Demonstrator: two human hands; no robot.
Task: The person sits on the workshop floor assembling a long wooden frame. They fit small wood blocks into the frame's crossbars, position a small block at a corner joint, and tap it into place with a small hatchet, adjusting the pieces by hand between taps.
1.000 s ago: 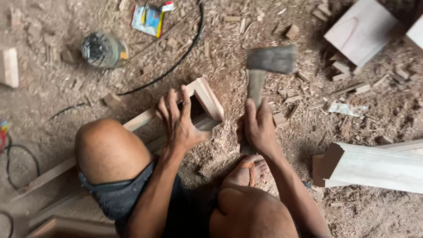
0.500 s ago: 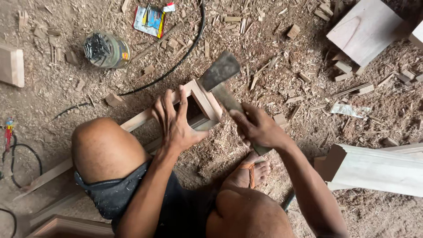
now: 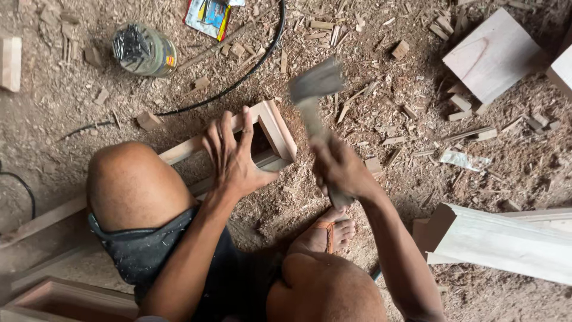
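On the far left, a small wood block lies on the dusty floor. Next to it, a clear plastic jar lies on its side. It looks full of dark nails, but the nails are too small to see well. I cannot tell if its lid is on. If the jar gets kicked and is not closed, the nails could spill into the wood chips, close to the bare foot.

A thin black cable runs across the floor near the work. A bad swing could hit it.

The left hand is spread open and pressed flat on the corner of the wooden frame, which lies on the floor in front of the knees. The fingers hold the frame down and sit very close to where the hammer comes in. If the hammer slips or the frame jumps, it could hit those fingers.

The right hand is closed tight around the handle of the hammer. The hammer head looks blurry, up above the frame corner. A miss could also dent or split the thin wood.

On the right lie a flat board and a long pale moulding, well apart from the hands.
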